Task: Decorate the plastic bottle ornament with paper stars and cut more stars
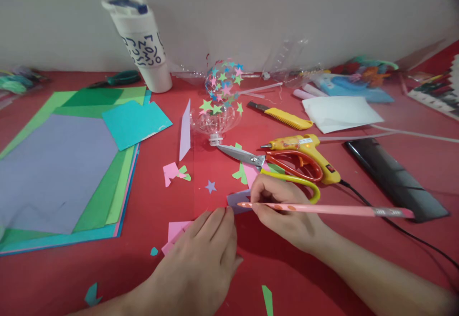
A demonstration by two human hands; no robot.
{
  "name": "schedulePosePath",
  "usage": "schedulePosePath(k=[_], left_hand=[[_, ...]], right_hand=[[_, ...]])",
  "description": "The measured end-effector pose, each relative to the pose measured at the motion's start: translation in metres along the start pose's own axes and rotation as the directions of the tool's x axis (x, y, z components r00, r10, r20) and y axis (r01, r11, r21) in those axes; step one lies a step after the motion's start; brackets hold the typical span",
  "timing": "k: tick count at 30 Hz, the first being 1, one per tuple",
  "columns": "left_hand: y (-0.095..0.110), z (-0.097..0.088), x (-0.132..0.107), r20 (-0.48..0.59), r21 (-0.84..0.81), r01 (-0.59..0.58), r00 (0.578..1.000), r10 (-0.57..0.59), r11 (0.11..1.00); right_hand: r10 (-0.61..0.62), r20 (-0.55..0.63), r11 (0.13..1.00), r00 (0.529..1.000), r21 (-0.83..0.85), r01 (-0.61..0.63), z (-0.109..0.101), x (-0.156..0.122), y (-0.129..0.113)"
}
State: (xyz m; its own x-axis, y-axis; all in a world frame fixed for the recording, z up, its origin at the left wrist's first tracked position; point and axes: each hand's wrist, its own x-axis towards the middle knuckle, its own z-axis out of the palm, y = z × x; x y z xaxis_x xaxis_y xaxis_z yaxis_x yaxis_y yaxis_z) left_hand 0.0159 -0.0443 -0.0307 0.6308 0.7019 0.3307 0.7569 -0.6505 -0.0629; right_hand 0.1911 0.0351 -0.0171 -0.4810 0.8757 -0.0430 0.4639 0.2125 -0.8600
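Note:
My right hand [281, 206] pinches a pink pencil [337, 210] that lies nearly level, its point toward the left. Beneath the pencil tip is a small purple piece of paper [237, 200], partly covered by my right fingers. My left hand [210, 244] lies with fingers extended on the table, fingertips at the purple piece's near left edge. Pink paper scraps [177, 232] show from under its left side. A purple paper star [211, 186] is just beyond the left hand. Scissors [251, 156] with red and yellow handles rest right behind my right hand.
A yellow glue gun [304, 151], a box cutter [283, 115] and a black phone [394, 177] lie right. A clear plastic piece [215, 122] with colored stars stands behind. Stacked colored sheets [53, 172] and a white tumbler [143, 43] are left.

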Motion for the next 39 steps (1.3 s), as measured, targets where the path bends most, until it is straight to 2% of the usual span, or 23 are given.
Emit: schedulePosePath(k=[9, 14, 20, 26, 39], left_hand=[[0.0005, -0.0010, -0.0014, 0.022, 0.004, -0.012, 1.000, 0.012, 1.000], [0.0016, -0.0018, -0.0010, -0.027, -0.016, 0.021, 0.999, -0.021, 1.000], [0.0035, -0.0034, -0.0010, -0.001, -0.051, 0.057, 0.998, -0.057, 0.997], [0.0025, -0.0022, -0.0011, 0.023, -0.077, 0.057, 0.998, -0.056, 0.995], [0.0031, -0.0016, -0.0018, -0.007, -0.071, 0.061, 0.998, -0.061, 0.996]], right_hand=[[0.000, 0.001, 1.000, 1.000, -0.024, 0.000, 0.0009, -0.0021, -0.0020], [0.091, 0.049, 0.992, 0.995, 0.082, -0.094, 0.0040, -0.0032, -0.0057], [0.033, 0.043, 0.999, 0.999, 0.021, -0.034, 0.0029, -0.0020, -0.0029], [0.046, 0.047, 0.998, 0.998, -0.044, -0.044, 0.0003, -0.0010, -0.0033], [0.018, 0.086, 1.000, 0.996, -0.007, -0.017, -0.0001, -0.0003, -0.0032]])
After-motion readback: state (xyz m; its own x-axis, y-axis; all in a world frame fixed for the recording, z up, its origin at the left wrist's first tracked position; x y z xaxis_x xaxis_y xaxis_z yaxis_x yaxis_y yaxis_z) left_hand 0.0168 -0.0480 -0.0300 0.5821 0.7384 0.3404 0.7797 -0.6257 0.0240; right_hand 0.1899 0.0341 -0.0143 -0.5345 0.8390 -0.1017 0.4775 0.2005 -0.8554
